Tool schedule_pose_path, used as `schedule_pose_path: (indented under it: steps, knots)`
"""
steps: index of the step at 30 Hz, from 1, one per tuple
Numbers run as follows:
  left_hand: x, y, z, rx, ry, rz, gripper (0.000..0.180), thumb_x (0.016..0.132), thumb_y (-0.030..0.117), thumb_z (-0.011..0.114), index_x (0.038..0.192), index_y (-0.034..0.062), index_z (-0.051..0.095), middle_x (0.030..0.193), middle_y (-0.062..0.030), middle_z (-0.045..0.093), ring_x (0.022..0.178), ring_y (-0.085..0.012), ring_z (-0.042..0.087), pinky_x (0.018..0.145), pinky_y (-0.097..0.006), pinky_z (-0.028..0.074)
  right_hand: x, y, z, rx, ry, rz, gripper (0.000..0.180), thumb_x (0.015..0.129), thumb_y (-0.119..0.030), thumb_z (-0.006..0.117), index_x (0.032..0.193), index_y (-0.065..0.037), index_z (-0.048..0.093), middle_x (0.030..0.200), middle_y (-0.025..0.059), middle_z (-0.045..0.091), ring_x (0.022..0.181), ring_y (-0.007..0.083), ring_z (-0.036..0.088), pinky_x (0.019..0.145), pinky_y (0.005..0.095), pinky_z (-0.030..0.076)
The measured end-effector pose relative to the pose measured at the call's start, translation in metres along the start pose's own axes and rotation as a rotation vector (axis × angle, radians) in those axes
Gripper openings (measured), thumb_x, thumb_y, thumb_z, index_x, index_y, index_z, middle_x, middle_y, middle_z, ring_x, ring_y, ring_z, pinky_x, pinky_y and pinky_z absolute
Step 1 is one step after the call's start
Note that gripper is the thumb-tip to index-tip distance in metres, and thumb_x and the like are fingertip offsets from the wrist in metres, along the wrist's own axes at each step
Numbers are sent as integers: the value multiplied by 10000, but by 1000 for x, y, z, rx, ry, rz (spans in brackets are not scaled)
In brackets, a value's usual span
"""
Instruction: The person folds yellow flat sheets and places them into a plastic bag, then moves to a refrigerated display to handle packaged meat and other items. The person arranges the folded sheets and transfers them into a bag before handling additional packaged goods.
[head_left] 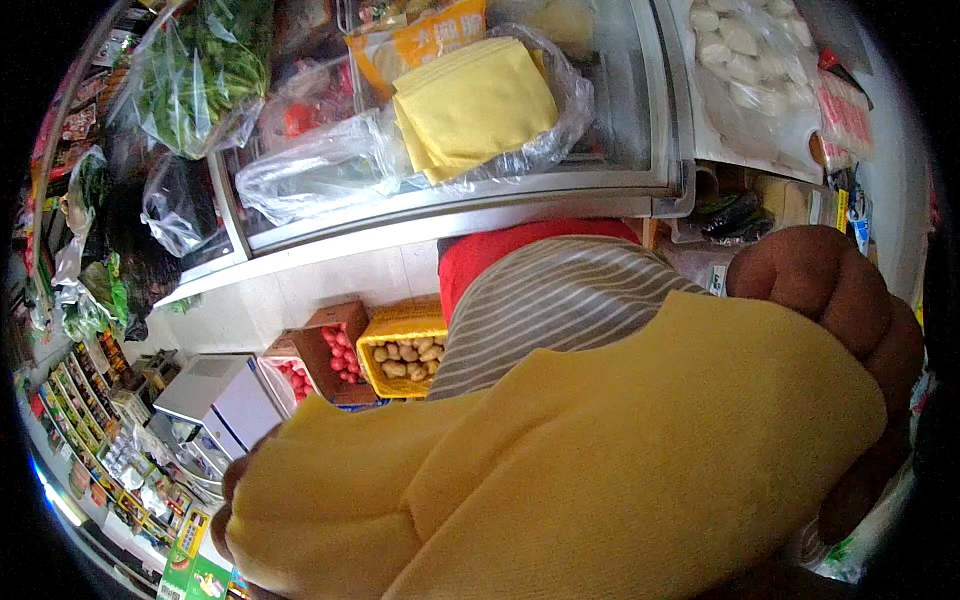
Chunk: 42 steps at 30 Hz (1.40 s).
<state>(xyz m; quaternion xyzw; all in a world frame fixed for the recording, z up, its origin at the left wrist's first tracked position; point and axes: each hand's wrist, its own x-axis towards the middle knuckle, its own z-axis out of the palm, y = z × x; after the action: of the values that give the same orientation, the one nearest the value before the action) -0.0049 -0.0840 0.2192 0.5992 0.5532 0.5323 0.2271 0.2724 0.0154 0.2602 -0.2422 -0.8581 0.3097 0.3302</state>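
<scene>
glass-topped freezer [640, 150]; bagged stack of yellow sheets [475, 105] on its lid; bagged green beans [200, 70]; yellow crate of potatoes [405, 358]; cardboard box of red fruit [340, 352]; white scale [215, 390].

Wide yellow sheets [600, 460] are filling the lower half of the view, blocking most of the way forward. The right hand [850, 330] is gripping their upper right edge; fingertips of the left hand [232, 500] are showing at their lower left edge. Just beyond, a person's striped apron and red top [540, 290] are standing between the sheets and a glass-topped freezer [640, 150]. Its lid is crowded: a clear bag of folded yellow sheets [475, 105] is lying in the middle, a bag of green vegetables [200, 75] at the left. An open strip of white floor [300, 290] is running along the freezer's front, ending at a yellow crate of potatoes [405, 355] and boxes of red fruit [335, 350].
</scene>
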Motion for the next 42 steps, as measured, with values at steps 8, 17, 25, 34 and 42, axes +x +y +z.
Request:
schedule_pose_path:
  steps: [8,17,25,34,42]
  knots:
    - [9,-4,-15,160,-231,-128,304,826,72,754,1113,49,659,1148,-190,622,1006,-272,602,877,-383,498,-4,-7,4,-105,3,18,322,760,-46,793,1043,-23,641,1048,122,659,882,201,642,730,333,522]
    - [10,-145,94,-70,-54,-244,165,947,141,667,1050,17,635,924,-112,649,852,-240,599,817,-355,477,-52,146,79,350,108,626,301,919,-181,707,1146,-24,588,1053,99,648,954,184,644,847,319,522]
    - [49,-281,151,326,45,-323,336,1016,276,562,1237,24,537,1105,-199,645,902,-344,653,763,-449,522,-29,277,158,-350,226,601,504,898,-309,731,1308,-76,552,1164,163,644,1031,252,665,851,339,530]
    - [-20,-334,56,861,-111,11,357,896,243,691,1156,7,628,1148,-216,623,1030,-397,610,885,-474,496,-127,393,149,108,74,931,512,864,-330,734,1274,-60,586,1151,169,678,996,263,678,816,397,536]
    - [7,-359,123,563,-165,-348,326,902,203,621,1114,-46,627,976,-229,664,909,-433,646,818,-500,518,-39,354,140,341,302,1056,384,903,-268,685,1180,-4,652,1049,73,701,1008,163,623,950,329,464]
